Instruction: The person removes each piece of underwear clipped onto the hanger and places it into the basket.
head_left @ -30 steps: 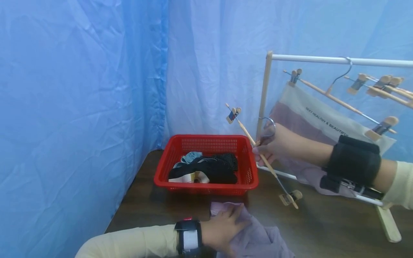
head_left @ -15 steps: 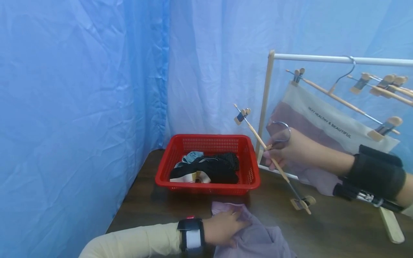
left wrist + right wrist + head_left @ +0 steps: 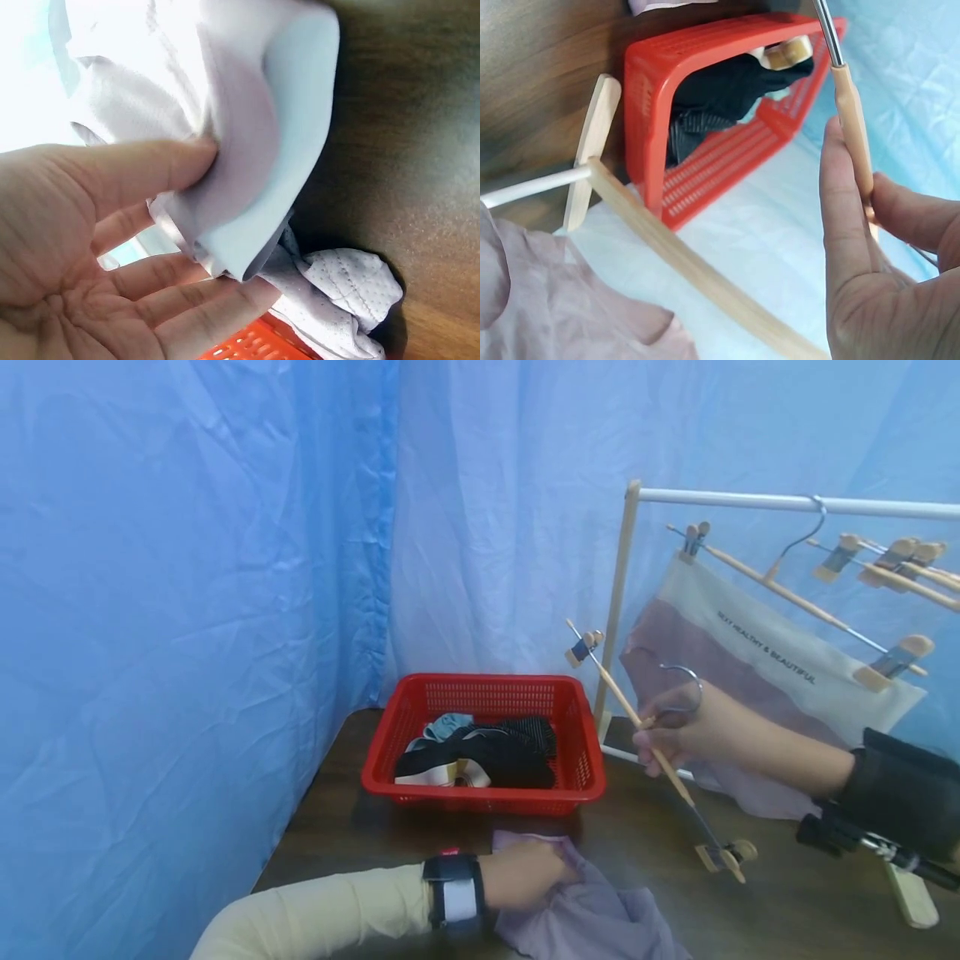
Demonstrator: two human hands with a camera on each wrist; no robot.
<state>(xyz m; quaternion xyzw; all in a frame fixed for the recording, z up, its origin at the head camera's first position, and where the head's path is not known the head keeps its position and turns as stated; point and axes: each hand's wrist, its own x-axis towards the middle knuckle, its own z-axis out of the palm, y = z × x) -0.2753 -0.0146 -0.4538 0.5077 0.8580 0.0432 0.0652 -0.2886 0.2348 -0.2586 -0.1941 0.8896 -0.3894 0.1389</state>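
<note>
In the head view my left hand [image 3: 525, 875] is at the upper edge of a mauve cloth garment [image 3: 600, 914] on the table. The left wrist view has my thumb pressed over the garment's pale edge [image 3: 300, 127], with fingers behind it, pinching the fabric. My right hand [image 3: 686, 731] holds a wooden clip hanger [image 3: 622, 697] by its middle, near the base of the metal hook. The hanger slants down to the right, and its two clips have nothing in them. Thumb and fingers squeeze its wooden bar [image 3: 855, 124] in the right wrist view.
A red plastic basket [image 3: 480, 802] with black, striped and light-blue clothes stands behind the left hand. To the right, a rack with a white rail [image 3: 735, 497] carries a clipped white-and-mauve garment [image 3: 757, 627] and several clip hangers [image 3: 892, 564]. Blue curtains enclose the left and back.
My right hand has moved right and down with the hanger, away from the basket. The left hand's spread fingers have drawn together at the garment's edge.
</note>
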